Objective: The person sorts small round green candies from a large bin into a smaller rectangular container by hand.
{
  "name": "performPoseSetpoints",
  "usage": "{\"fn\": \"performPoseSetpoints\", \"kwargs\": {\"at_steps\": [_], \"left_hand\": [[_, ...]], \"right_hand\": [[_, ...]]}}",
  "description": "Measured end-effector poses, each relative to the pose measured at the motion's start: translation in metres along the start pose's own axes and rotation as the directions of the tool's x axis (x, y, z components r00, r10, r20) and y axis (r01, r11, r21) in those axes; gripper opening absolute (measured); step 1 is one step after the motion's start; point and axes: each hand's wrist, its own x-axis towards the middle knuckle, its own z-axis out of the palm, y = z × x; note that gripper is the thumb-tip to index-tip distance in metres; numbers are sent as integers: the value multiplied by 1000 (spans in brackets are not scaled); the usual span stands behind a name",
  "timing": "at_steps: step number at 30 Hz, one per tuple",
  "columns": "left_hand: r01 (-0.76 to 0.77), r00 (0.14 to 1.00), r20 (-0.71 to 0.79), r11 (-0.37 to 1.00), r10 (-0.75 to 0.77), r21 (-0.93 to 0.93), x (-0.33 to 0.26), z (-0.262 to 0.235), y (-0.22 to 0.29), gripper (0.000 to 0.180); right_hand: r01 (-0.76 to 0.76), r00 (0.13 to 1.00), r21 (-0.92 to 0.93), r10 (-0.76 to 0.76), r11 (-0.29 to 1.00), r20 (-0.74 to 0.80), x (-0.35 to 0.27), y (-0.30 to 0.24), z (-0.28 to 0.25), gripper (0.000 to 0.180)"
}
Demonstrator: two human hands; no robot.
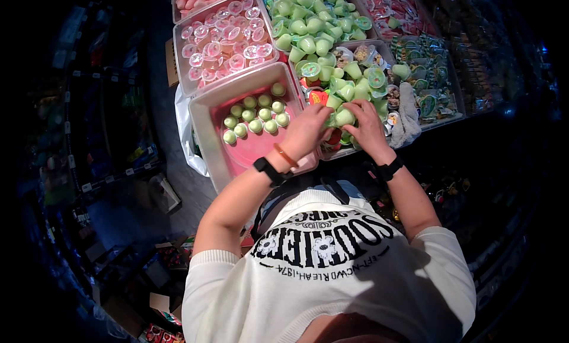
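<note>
Over a bin heaped with green jelly cups, my two hands work close together. My right hand (368, 130) has its thumb and fingers closed round a pale green jelly cup (344, 117). Beside it, the fingers of my left hand (308, 130) are bent together in a pinch; what lies between them is mostly hidden. More green jelly cups (354, 70) lie loose just beyond my fingers. To the left stands a white tub (205, 121) with a pink bottom, where several green cups (255, 125) stand grouped in rough rows.
Behind the white tub is a tub of pink jelly cups (237, 61). A bin of green cups (308, 23) adjoins it, with wrapped snacks (427, 76) to the right. A grey cloth (406, 116) hangs over the bin's right edge. A white plastic bag (185, 132) hangs at the left.
</note>
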Motion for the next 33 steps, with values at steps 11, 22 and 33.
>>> {"fn": "performPoseSetpoints", "kwargs": {"at_steps": [11, 22, 33], "left_hand": [[-22, 999, 29, 967, 15, 254, -6, 26, 3, 62], [320, 914, -142, 889, -381, -327, -28, -7, -20, 30], [602, 759, -4, 699, -651, 386, -142, -50, -160, 18]], "right_hand": [[-257, 889, 869, 455, 423, 41, 5, 13, -10, 45], [-325, 910, 920, 338, 220, 241, 7, -21, 3, 36], [43, 761, 89, -90, 995, 643, 42, -89, 137, 39]]}}
